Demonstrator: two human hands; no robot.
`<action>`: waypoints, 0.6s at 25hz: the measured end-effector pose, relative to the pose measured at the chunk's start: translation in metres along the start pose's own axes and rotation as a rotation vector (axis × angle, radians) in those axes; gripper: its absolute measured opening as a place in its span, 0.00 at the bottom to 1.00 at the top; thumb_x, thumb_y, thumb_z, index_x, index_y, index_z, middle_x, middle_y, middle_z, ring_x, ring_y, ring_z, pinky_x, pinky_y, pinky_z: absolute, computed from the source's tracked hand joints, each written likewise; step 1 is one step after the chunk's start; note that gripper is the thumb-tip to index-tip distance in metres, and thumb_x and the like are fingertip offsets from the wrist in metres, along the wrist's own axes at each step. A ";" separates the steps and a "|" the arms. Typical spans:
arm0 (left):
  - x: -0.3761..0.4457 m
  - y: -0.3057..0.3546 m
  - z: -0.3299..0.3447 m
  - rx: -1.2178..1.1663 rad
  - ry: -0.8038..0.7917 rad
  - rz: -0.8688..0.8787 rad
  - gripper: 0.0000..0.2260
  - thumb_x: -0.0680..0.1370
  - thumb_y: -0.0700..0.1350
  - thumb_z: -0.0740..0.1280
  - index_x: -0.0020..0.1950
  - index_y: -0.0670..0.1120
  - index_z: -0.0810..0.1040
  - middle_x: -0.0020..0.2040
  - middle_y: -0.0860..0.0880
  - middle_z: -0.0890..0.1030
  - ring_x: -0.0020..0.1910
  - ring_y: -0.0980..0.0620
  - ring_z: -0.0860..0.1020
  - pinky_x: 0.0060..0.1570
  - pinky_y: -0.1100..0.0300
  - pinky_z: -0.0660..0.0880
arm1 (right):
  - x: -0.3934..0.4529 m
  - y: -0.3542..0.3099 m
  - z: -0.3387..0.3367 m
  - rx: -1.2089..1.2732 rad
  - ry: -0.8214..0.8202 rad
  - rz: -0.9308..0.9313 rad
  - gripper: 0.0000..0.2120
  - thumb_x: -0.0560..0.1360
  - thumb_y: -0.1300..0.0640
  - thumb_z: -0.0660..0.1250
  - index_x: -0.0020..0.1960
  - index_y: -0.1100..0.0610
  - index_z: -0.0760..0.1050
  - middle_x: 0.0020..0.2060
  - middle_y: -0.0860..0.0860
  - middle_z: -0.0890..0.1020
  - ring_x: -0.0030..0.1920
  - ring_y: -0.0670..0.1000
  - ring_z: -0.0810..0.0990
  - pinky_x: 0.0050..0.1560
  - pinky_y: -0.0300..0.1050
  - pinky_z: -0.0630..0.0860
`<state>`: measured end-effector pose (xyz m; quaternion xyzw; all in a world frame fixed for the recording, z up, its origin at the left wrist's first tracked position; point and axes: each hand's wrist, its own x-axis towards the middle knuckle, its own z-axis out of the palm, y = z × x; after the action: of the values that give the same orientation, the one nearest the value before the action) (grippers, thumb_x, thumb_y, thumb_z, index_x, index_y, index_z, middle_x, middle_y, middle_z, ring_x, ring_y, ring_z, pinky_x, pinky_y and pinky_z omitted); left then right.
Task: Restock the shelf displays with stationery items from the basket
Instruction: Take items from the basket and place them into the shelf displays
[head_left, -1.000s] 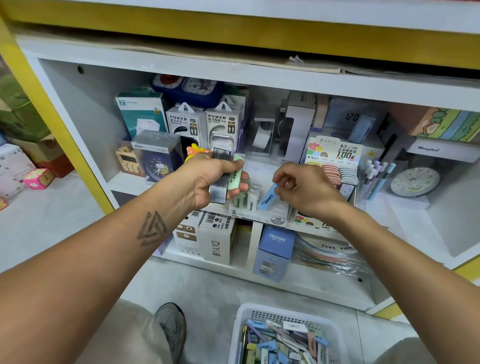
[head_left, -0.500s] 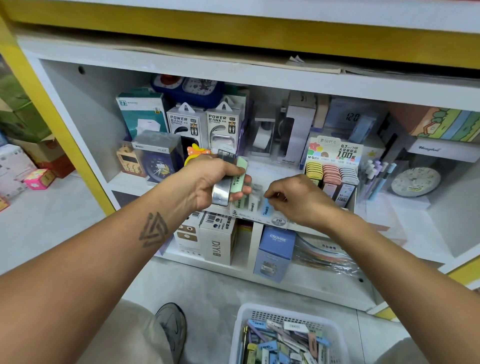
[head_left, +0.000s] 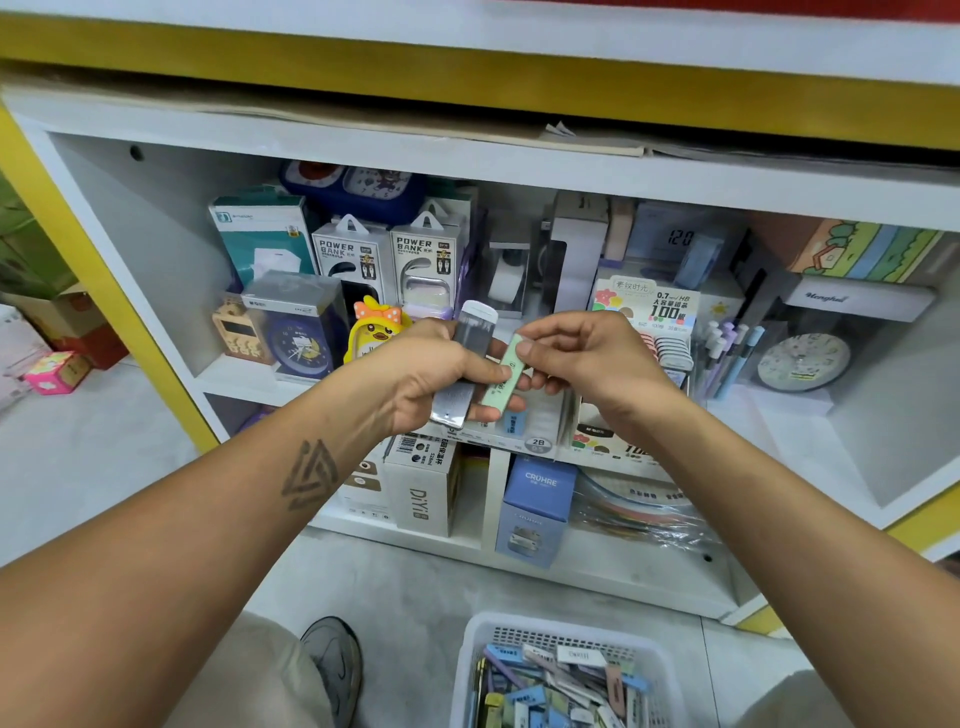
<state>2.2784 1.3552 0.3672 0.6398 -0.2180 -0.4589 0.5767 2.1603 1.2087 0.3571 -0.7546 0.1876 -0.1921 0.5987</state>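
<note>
The left hand (head_left: 436, 374) is grasping a grey case (head_left: 464, 364) and a green case (head_left: 503, 375) as a ready supply, while the right hand (head_left: 587, 358) is pinching the green one's top to lift it toward the display box (head_left: 530, 423) at the shelf's (head_left: 249, 376) front edge, the basket (head_left: 566, 670) waiting on the floor below.

1. Both bare forearms reach forward from the near corners and meet in the middle, hands close together and raised.
2. The left hand (head_left: 436, 374) shows its back, wrist straight, fingers (head_left: 488, 413) curled under and round two slim cases, a grey one (head_left: 462, 371) and a green one (head_left: 501, 379), thumb laid across them.
3. A triangular tattoo marks the left forearm.
4. The right hand (head_left: 592, 358) sits just right of the left, knuckles up, thumb and forefinger pinching the far end of the green case.
5. The right wrist bends slightly inward.
</note>
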 end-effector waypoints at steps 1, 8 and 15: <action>0.000 0.001 0.000 -0.010 0.005 -0.012 0.11 0.76 0.33 0.69 0.58 0.38 0.78 0.49 0.37 0.85 0.47 0.39 0.85 0.34 0.56 0.82 | 0.000 -0.001 -0.002 0.022 0.010 0.007 0.08 0.75 0.66 0.73 0.54 0.64 0.82 0.37 0.57 0.86 0.34 0.51 0.82 0.34 0.39 0.78; 0.001 -0.001 -0.006 -0.015 0.090 -0.088 0.08 0.78 0.35 0.68 0.57 0.40 0.77 0.47 0.36 0.85 0.42 0.39 0.86 0.31 0.57 0.82 | -0.002 -0.007 -0.011 0.120 0.024 0.028 0.08 0.75 0.70 0.71 0.53 0.70 0.78 0.39 0.63 0.85 0.35 0.53 0.85 0.40 0.38 0.83; 0.001 0.001 -0.010 -0.002 0.179 0.000 0.09 0.74 0.30 0.70 0.52 0.38 0.78 0.41 0.38 0.84 0.31 0.44 0.84 0.25 0.60 0.77 | 0.003 -0.004 -0.014 0.134 -0.051 -0.036 0.09 0.72 0.71 0.73 0.52 0.67 0.80 0.45 0.65 0.85 0.45 0.59 0.87 0.51 0.45 0.83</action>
<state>2.2872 1.3599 0.3666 0.6775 -0.1651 -0.4001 0.5947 2.1563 1.1963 0.3646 -0.7206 0.1452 -0.1958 0.6490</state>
